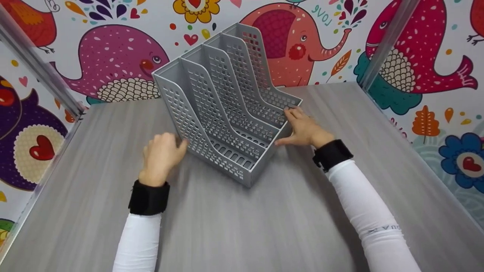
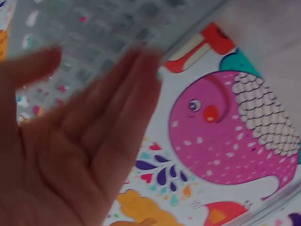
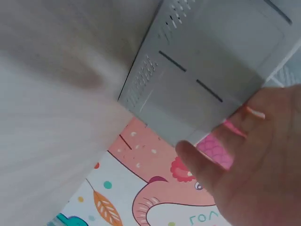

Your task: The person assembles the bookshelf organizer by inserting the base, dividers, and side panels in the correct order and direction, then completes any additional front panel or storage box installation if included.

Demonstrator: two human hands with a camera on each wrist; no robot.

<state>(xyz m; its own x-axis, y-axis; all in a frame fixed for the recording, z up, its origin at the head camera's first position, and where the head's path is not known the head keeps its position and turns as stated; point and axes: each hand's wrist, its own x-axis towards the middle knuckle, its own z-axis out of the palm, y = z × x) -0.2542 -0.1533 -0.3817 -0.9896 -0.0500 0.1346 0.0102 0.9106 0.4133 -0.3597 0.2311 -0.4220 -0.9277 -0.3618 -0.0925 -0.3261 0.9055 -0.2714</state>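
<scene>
A grey plastic file holder with perforated dividers and several slots stands at an angle on the table, its low front turned toward the lower right in the head view. My right hand grips the low front rim, fingers at the top edge and thumb against the outer face. That smooth front panel fills the upper part of the right wrist view. My left hand is beside the holder's left side wall and holds nothing. In the left wrist view its fingers are fairly straight, with the perforated wall behind them.
The grey wood-grain table extends around the holder. Behind it rises a wall printed with cartoon animals, close to the holder's tall back. Metal posts stand at the back corners, and printed panels close off both sides.
</scene>
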